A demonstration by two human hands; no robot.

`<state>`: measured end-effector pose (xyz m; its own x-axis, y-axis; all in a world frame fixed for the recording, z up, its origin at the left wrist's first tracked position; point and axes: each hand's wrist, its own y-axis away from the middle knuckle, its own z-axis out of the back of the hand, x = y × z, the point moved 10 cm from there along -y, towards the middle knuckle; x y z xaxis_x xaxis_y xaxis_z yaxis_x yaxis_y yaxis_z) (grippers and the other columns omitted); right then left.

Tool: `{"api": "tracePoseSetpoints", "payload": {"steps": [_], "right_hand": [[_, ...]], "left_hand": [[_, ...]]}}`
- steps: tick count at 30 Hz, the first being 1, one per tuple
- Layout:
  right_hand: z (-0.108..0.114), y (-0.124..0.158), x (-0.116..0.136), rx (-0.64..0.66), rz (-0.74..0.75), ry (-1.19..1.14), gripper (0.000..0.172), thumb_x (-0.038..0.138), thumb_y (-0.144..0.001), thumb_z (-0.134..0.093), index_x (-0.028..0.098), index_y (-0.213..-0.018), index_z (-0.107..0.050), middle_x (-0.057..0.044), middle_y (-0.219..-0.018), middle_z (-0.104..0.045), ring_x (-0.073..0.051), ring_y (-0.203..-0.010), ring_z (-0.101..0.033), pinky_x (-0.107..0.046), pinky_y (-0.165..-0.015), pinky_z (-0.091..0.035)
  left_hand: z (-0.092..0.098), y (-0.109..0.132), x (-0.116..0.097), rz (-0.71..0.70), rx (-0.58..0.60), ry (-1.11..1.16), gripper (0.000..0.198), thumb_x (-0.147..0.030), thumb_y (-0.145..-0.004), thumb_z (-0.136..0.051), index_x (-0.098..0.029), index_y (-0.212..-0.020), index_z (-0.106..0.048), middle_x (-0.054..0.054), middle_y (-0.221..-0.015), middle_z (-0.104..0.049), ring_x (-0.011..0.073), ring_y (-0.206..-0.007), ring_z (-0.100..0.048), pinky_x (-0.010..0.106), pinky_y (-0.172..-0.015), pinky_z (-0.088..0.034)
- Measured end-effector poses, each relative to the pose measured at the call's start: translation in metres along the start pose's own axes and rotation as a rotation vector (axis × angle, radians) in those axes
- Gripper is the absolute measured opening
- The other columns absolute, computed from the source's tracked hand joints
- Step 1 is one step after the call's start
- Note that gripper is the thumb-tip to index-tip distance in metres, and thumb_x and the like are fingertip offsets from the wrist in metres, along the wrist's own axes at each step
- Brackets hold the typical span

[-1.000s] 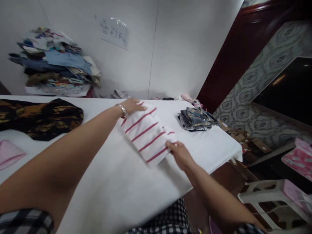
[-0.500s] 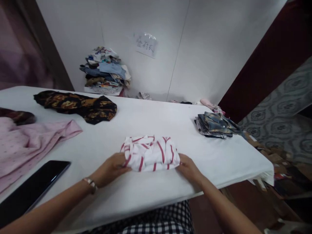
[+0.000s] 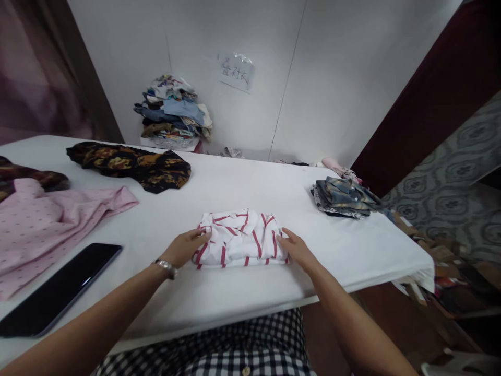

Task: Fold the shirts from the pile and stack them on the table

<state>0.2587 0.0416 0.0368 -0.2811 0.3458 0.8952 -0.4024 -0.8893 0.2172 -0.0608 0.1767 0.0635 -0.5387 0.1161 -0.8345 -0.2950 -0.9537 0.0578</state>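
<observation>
A folded white shirt with red stripes lies on the white table in front of me. My left hand grips its left edge, a bracelet on the wrist. My right hand rests against its right edge with fingers laid on the cloth. Both hands press the bundle from either side.
A folded blue-grey patterned shirt lies at the table's right end. A dark brown patterned garment and a pink dotted shirt lie to the left, with a black phone near the front edge. A clothes pile stands against the wall.
A second ago the striped shirt lay longer and flat under my hands; it is now a compact folded bundle, set a little farther from the edge, with a hand at each side.
</observation>
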Motion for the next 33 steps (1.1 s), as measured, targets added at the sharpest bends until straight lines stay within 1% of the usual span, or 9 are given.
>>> {"api": "tracePoseSetpoints", "payload": {"steps": [5,9,13,15,18,23,28,31,33], "right_hand": [[-0.012,-0.002,0.013,-0.076,0.235,0.180,0.058,0.034,-0.078,-0.055,0.022,-0.135,-0.051,0.004,-0.068,-0.059,-0.014,-0.061,-0.052,-0.026,-0.061,-0.041],[-0.008,0.012,0.003,-0.113,0.191,0.412,0.058,0.037,-0.079,-0.055,0.021,-0.134,-0.052,0.002,-0.067,-0.059,-0.016,-0.062,-0.052,-0.027,-0.061,-0.039],[-0.003,0.024,0.009,-0.132,0.232,0.503,0.056,0.042,-0.083,-0.052,0.021,-0.135,-0.050,-0.005,-0.095,-0.066,-0.020,-0.078,-0.057,-0.031,-0.074,-0.043],[0.000,0.027,0.012,-0.162,0.242,0.508,0.056,0.045,-0.085,-0.050,0.020,-0.135,-0.050,-0.008,-0.107,-0.064,-0.021,-0.084,-0.058,-0.033,-0.078,-0.044],[-0.003,0.024,0.011,-0.141,0.242,0.498,0.058,0.043,-0.086,-0.049,0.020,-0.139,-0.044,-0.009,-0.113,-0.063,-0.022,-0.090,-0.059,-0.034,-0.080,-0.045],[-0.012,0.013,0.011,-0.132,0.274,0.508,0.060,0.036,-0.083,-0.052,0.018,-0.140,-0.043,-0.011,-0.127,-0.057,-0.026,-0.113,-0.053,-0.038,-0.096,-0.041],[0.007,0.021,0.015,-0.226,0.313,0.355,0.057,0.043,-0.082,-0.054,0.018,-0.134,-0.049,-0.010,-0.112,-0.063,-0.021,-0.089,-0.059,-0.034,-0.078,-0.047],[0.024,0.052,0.022,-0.355,0.358,0.116,0.043,0.049,-0.082,-0.056,0.017,-0.109,-0.064,-0.008,-0.092,-0.065,-0.018,-0.076,-0.057,-0.029,-0.064,-0.046],[0.004,0.068,0.011,-0.207,0.232,-0.150,0.041,0.054,-0.082,-0.057,0.016,-0.091,-0.066,-0.005,-0.076,-0.064,-0.015,-0.063,-0.055,-0.027,-0.055,-0.043]], "left_hand": [[-0.011,-0.004,-0.025,-0.216,-0.015,-0.036,0.045,-0.054,-0.078,-0.049,-0.018,-0.100,-0.064,-0.001,-0.070,-0.062,0.0160,-0.071,-0.057,0.026,-0.067,-0.045],[-0.016,-0.009,-0.003,-0.077,0.073,-0.326,0.035,-0.046,-0.077,-0.051,-0.018,-0.094,-0.064,0.002,-0.072,-0.063,0.0188,-0.070,-0.058,0.028,-0.066,-0.044],[0.000,-0.001,0.013,-0.001,0.016,-0.444,0.055,-0.055,-0.079,-0.050,-0.019,-0.121,-0.055,0.006,-0.089,-0.068,0.0214,-0.076,-0.063,0.030,-0.066,-0.046],[0.006,0.012,0.001,-0.124,-0.070,-0.484,0.054,-0.054,-0.084,-0.045,-0.020,-0.124,-0.052,0.007,-0.099,-0.067,0.0210,-0.078,-0.063,0.031,-0.067,-0.047],[-0.003,0.049,-0.039,-0.535,-0.147,-0.518,0.041,-0.045,-0.089,-0.047,-0.019,-0.119,-0.057,0.010,-0.114,-0.063,0.0224,-0.101,-0.060,0.035,-0.086,-0.047],[-0.061,0.095,-0.075,-0.959,0.072,-0.717,0.035,-0.024,-0.084,-0.059,-0.022,-0.119,-0.058,0.010,-0.124,-0.060,0.0242,-0.114,-0.053,0.041,-0.095,-0.042],[-0.081,0.077,-0.075,-0.963,0.095,-0.835,0.042,-0.002,-0.084,-0.043,-0.021,-0.118,-0.059,0.008,-0.109,-0.065,0.0207,-0.097,-0.058,0.038,-0.084,-0.046],[-0.079,0.065,-0.078,-0.955,0.067,-0.838,0.042,-0.002,-0.085,-0.040,-0.018,-0.118,-0.060,0.009,-0.108,-0.067,0.0209,-0.094,-0.060,0.035,-0.077,-0.049],[-0.071,0.060,-0.085,-0.936,0.019,-0.826,0.040,-0.004,-0.087,-0.038,-0.017,-0.118,-0.060,0.009,-0.111,-0.067,0.0209,-0.097,-0.060,0.034,-0.080,-0.050]]}}
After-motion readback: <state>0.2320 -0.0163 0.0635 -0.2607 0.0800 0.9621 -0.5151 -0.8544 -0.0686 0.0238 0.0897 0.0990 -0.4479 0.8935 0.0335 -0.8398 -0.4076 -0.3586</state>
